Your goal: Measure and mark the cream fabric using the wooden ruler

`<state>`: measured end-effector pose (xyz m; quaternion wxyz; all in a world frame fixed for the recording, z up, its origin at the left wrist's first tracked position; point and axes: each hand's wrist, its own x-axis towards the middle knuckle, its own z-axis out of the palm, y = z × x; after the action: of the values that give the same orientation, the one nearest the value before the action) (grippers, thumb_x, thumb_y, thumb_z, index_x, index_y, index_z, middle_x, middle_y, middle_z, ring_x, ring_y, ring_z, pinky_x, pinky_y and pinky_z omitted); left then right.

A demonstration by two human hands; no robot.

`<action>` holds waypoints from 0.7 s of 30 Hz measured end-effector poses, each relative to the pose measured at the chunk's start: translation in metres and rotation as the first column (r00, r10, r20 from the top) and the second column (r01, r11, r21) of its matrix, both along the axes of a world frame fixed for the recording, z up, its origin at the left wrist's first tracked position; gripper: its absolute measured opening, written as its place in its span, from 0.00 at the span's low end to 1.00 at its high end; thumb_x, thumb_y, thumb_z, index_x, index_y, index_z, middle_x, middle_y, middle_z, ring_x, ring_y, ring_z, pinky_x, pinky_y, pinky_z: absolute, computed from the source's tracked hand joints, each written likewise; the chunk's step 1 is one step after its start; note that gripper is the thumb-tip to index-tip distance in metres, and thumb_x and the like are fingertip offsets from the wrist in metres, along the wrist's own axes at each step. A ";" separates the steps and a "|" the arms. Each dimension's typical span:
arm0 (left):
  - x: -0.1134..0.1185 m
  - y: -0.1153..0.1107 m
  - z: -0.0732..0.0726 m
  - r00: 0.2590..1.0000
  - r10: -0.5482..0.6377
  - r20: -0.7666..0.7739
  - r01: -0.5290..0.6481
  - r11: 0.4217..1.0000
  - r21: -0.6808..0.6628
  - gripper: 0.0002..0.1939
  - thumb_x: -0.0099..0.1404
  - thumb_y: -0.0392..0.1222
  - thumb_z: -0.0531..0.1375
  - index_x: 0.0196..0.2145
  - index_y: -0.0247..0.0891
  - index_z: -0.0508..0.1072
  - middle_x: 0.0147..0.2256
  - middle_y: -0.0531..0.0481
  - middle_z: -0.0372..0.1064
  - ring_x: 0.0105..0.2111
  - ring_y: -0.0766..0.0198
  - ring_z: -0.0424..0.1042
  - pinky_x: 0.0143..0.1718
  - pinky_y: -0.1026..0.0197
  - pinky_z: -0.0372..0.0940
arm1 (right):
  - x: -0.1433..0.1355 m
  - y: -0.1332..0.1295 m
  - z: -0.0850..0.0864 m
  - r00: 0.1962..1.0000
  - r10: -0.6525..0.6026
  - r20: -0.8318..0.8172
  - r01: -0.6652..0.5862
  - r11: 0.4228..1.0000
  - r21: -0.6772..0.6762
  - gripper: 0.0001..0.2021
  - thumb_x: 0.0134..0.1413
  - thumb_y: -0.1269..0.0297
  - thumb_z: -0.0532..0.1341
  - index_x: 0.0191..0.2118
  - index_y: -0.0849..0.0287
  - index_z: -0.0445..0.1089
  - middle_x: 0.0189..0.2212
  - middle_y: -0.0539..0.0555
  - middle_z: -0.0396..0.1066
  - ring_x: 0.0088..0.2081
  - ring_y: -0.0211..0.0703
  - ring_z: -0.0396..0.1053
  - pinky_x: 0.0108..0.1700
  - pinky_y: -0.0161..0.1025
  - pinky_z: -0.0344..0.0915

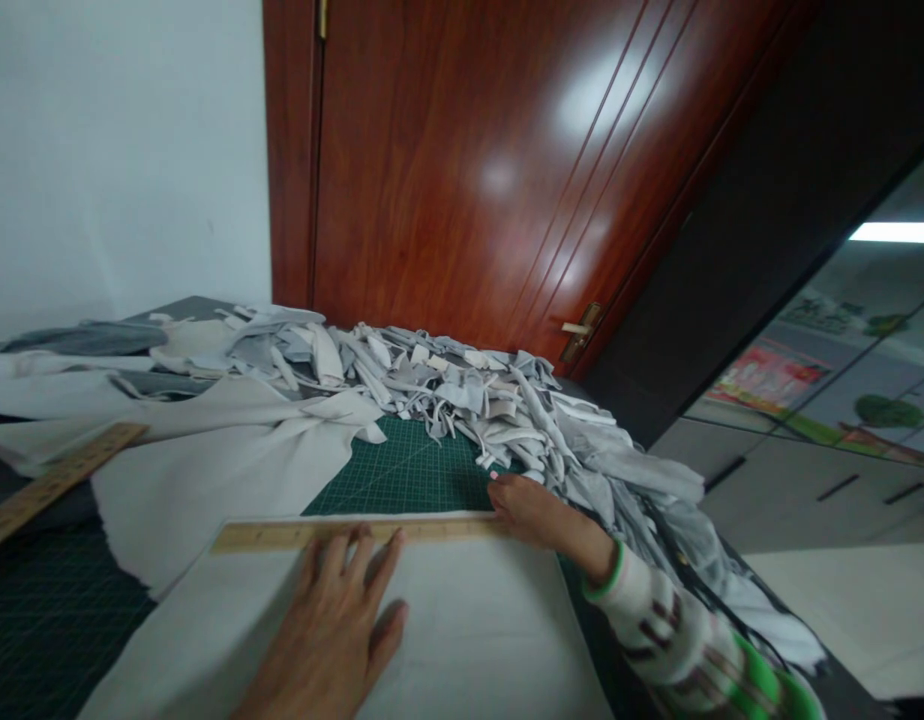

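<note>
A wooden ruler (447, 529) lies along the far edge of a white fabric piece (477, 620), which rests on a green cutting mat (421, 465). My left hand (338, 615) is spread flat, its fingertips on the ruler and its palm over the fabric. At the ruler's right end is my right hand (526, 510), its fingers closed around something mostly hidden; only a small pinkish tip shows beside them.
Grey and white fabric scraps (462, 390) are heaped along the table's far and right edges. Another white fabric piece (229, 480) and a second wooden ruler (61, 485) lie at left. Behind stands a brown door (447, 180).
</note>
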<state>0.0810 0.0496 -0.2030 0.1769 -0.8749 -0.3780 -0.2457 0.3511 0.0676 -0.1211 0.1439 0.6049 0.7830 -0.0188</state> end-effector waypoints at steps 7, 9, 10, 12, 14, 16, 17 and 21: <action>-0.001 0.004 0.000 0.999 -0.033 0.034 0.033 0.999 -0.008 0.25 0.62 0.46 0.56 0.56 0.37 0.73 0.46 0.36 0.72 0.46 0.42 0.66 0.50 0.39 0.59 | 0.012 -0.009 -0.001 0.999 -0.049 0.011 0.049 0.999 -0.001 0.15 0.59 0.80 0.49 0.45 0.70 0.71 0.44 0.67 0.73 0.48 0.48 0.71 0.48 0.37 0.63; -0.002 0.004 0.000 0.999 -0.033 0.028 0.034 0.999 -0.037 0.26 0.63 0.47 0.55 0.56 0.38 0.73 0.47 0.37 0.72 0.47 0.42 0.66 0.50 0.40 0.59 | 0.020 -0.013 -0.002 0.997 -0.082 0.013 0.082 0.997 0.001 0.15 0.57 0.81 0.50 0.45 0.70 0.71 0.44 0.67 0.74 0.48 0.49 0.72 0.48 0.38 0.63; -0.002 0.004 -0.001 0.999 -0.032 0.026 0.033 0.998 -0.048 0.26 0.63 0.47 0.54 0.57 0.38 0.72 0.47 0.37 0.72 0.47 0.42 0.66 0.50 0.39 0.59 | 0.026 -0.015 -0.002 0.995 -0.104 0.011 0.104 0.995 0.006 0.15 0.56 0.82 0.50 0.44 0.70 0.71 0.43 0.67 0.74 0.48 0.49 0.72 0.48 0.38 0.64; -0.003 0.004 -0.004 0.999 -0.037 0.028 0.038 0.997 -0.061 0.27 0.63 0.48 0.54 0.57 0.38 0.72 0.47 0.37 0.73 0.47 0.41 0.66 0.50 0.39 0.59 | 0.040 -0.021 0.000 0.987 -0.158 -0.001 0.158 0.987 0.030 0.15 0.55 0.82 0.51 0.43 0.69 0.71 0.42 0.67 0.75 0.47 0.49 0.72 0.47 0.38 0.64; -0.004 0.006 -0.008 0.998 -0.048 0.049 0.051 0.997 -0.056 0.27 0.63 0.48 0.54 0.58 0.39 0.72 0.46 0.37 0.73 0.47 0.41 0.67 0.50 0.40 0.59 | 0.053 -0.029 0.005 0.976 -0.218 -0.030 0.220 0.973 0.073 0.14 0.56 0.81 0.51 0.42 0.67 0.71 0.41 0.65 0.75 0.45 0.49 0.73 0.45 0.38 0.64; -0.005 0.009 -0.013 0.995 -0.058 0.080 0.060 0.998 -0.025 0.27 0.63 0.49 0.54 0.58 0.41 0.71 0.48 0.38 0.72 0.48 0.42 0.67 0.51 0.41 0.58 | 0.062 -0.037 0.008 0.962 -0.262 -0.080 0.271 0.954 0.127 0.12 0.57 0.79 0.50 0.40 0.65 0.70 0.39 0.63 0.75 0.43 0.48 0.72 0.44 0.39 0.64; -0.005 0.010 -0.014 0.994 -0.062 0.094 0.062 0.998 0.002 0.27 0.64 0.50 0.54 0.58 0.42 0.71 0.50 0.38 0.72 0.50 0.41 0.66 0.52 0.41 0.57 | 0.064 -0.041 0.008 0.956 -0.272 -0.111 0.287 0.946 0.154 0.11 0.58 0.78 0.50 0.39 0.64 0.69 0.39 0.63 0.74 0.43 0.48 0.72 0.44 0.39 0.64; -0.006 0.015 -0.012 0.990 -0.106 0.093 0.096 0.990 0.107 0.28 0.64 0.54 0.56 0.59 0.41 0.69 0.54 0.39 0.70 0.54 0.42 0.65 0.58 0.38 0.48 | 0.057 -0.052 -0.010 0.921 -0.214 -0.325 0.301 0.921 0.246 0.07 0.64 0.71 0.49 0.38 0.60 0.64 0.37 0.58 0.72 0.39 0.43 0.70 0.42 0.37 0.63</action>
<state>0.0755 0.0643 -0.2153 0.1897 -0.8695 -0.3285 -0.3162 0.4082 0.0157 -0.1308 -0.0678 0.7087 0.7022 -0.0114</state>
